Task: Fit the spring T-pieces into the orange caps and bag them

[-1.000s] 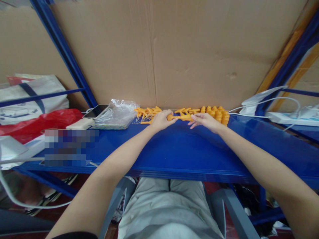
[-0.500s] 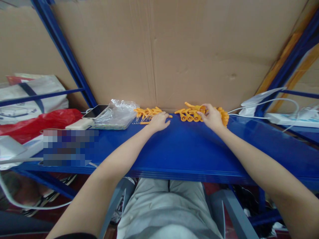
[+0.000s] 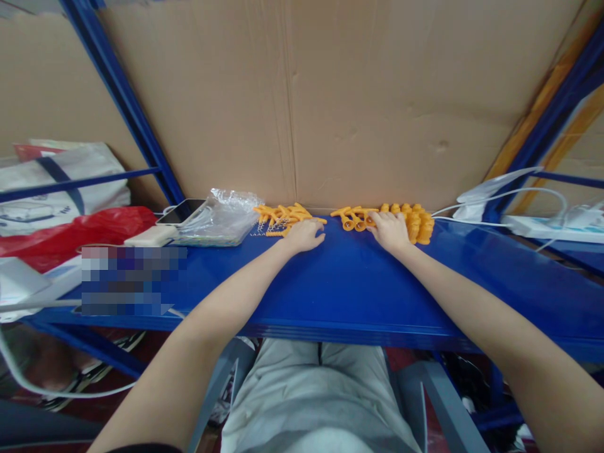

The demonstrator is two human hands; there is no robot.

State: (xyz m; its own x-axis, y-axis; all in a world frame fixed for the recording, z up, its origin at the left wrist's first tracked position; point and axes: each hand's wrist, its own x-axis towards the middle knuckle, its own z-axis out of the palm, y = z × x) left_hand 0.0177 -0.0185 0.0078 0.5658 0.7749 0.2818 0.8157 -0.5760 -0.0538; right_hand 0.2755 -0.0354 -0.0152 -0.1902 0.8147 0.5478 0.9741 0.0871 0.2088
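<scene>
Head view, landmark: blue shelf (image 3: 330,283).

Item 1. Left hand (image 3: 304,234): palm down on the blue shelf near its back edge, fingers loosely curled, fingertips touching the near end of the left pile of orange forked pieces (image 3: 283,217). Nothing is enclosed in the hand, as far as the small view allows; it rests rather than grips.

Item 2. Right hand (image 3: 389,229): flat on the blue shelf, fingers spread narrowly over the row of orange assembled pieces (image 3: 356,219), with the stack of orange ribbed caps (image 3: 418,223) just beside it to the right. Whether a fingertip pinches one piece cannot be told; the fingers hide it.

Item 3. Handling note, as a judgement: the pieces are small and light, so keeping them aligned against the back of the blue shelf calls for gentle, flat finger pressure, one piece at a time, without sweeping the neighbouring pile.

Item 4. Left part of the blue shelf: clear plastic bag (image 3: 221,217), phone (image 3: 182,211), white power bank (image 3: 151,236). Right end: white power strip (image 3: 542,223) with cables.
</scene>
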